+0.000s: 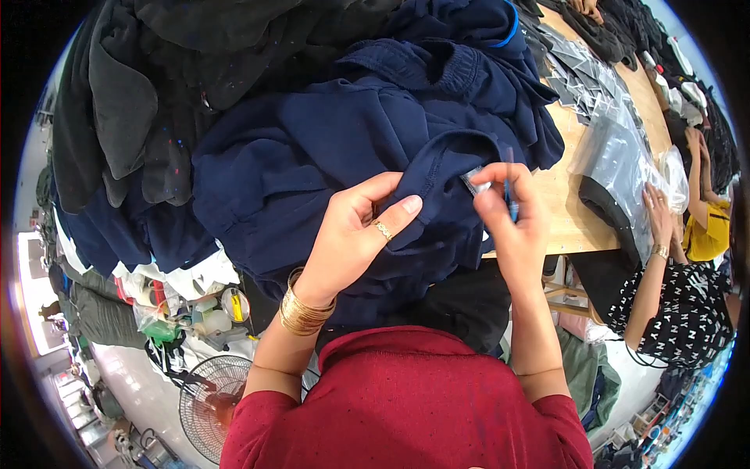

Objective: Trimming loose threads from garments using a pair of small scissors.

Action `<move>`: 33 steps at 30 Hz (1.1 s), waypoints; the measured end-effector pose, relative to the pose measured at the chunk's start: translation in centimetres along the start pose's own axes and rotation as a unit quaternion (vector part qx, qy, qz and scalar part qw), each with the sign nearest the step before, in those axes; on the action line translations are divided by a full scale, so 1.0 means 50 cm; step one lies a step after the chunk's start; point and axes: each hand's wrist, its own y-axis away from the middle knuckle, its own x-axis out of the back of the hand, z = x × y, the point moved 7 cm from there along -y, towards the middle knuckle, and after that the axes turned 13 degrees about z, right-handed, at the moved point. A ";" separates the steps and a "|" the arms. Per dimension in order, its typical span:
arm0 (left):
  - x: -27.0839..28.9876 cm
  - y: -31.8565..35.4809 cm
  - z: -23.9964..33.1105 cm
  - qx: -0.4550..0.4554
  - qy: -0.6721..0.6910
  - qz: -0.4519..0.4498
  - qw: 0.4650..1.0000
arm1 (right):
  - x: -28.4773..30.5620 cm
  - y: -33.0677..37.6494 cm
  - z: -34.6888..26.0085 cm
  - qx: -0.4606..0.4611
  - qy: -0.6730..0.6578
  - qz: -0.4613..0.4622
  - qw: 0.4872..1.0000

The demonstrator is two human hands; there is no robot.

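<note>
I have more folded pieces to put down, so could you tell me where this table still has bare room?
Only a bare strip of wooden table, between the navy garment and the clear plastic bags. Left of it, dark clothing piles cover everything.

Wooden table (576,205); floor fan (212,406) on pale floor (133,383).

A garment workshop, at a finishing or packing table. Heaps of dark clothing (234,102), navy, black and grey, cover the upper left and centre of the frame and bury most of a long wooden worktable (574,211). At the upper right lie clear plastic garment bags (617,148) and a row of further folded dark pieces. A second person (672,305) works at the right edge. A floor fan (211,406) stands at the lower left.
</note>
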 end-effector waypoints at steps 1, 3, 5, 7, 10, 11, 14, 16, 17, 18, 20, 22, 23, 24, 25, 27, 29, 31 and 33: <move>-0.002 0.001 0.002 0.000 0.002 -0.001 1.000 | 0.000 0.006 -0.010 0.048 0.019 -0.007 0.999; -0.005 0.003 0.012 -0.016 0.009 -0.003 1.000 | 0.008 0.012 -0.007 0.107 0.131 -0.038 0.985; -0.004 0.004 0.010 -0.017 0.001 -0.009 1.000 | 0.005 0.019 -0.004 0.117 0.218 -0.052 0.968; -0.007 0.006 0.011 -0.017 -0.008 -0.016 1.000 | 0.001 0.021 -0.008 0.137 0.232 -0.046 0.962; -0.010 0.009 0.013 -0.010 -0.011 -0.016 1.000 | -0.010 0.023 -0.018 0.167 0.256 -0.042 0.951; -0.010 0.009 0.012 -0.016 -0.016 -0.016 1.000 | -0.015 0.024 -0.020 0.176 0.267 -0.045 0.946; -0.008 0.009 0.009 -0.024 -0.035 -0.015 0.999 | -0.024 0.026 -0.021 0.217 0.277 -0.047 0.935; -0.007 0.010 0.007 -0.027 -0.049 -0.014 0.998 | -0.026 0.025 -0.019 0.222 0.285 -0.042 0.932; -0.006 0.010 0.006 -0.028 -0.046 -0.009 0.999 | -0.028 0.024 -0.019 0.228 0.291 -0.038 0.928; -0.005 0.010 0.007 -0.029 -0.043 -0.004 0.999 | -0.029 0.024 -0.018 0.228 0.291 -0.038 0.928; -0.009 0.011 0.011 -0.027 -0.032 0.001 0.999 | -0.030 0.026 -0.020 0.237 0.290 -0.031 0.927; -0.008 0.012 0.012 -0.024 -0.021 0.005 0.999 | -0.031 0.028 -0.022 0.248 0.300 -0.030 0.921; -0.005 0.011 0.010 -0.019 -0.024 -0.001 1.000 | -0.032 0.030 -0.024 0.260 0.310 -0.028 0.914; -0.005 0.012 0.008 -0.013 -0.026 -0.007 1.000 | -0.031 0.030 -0.025 0.260 0.311 -0.028 0.914; -0.005 0.012 0.008 -0.013 -0.027 -0.007 1.000 | -0.029 0.029 -0.026 0.254 0.303 -0.023 0.918; -0.003 0.013 0.007 -0.012 -0.025 -0.004 1.000 | -0.025 0.028 -0.028 0.248 0.295 -0.018 0.923; -0.001 0.015 0.007 -0.020 -0.037 0.000 0.999 | -0.019 0.024 -0.028 0.229 0.297 -0.016 0.927; 0.001 0.015 0.008 -0.027 -0.049 0.004 0.998 | -0.019 0.025 -0.028 0.215 0.295 -0.038 0.930; -0.002 0.015 0.010 -0.038 -0.051 -0.003 0.998 | -0.022 0.027 -0.021 0.200 0.293 -0.060 0.933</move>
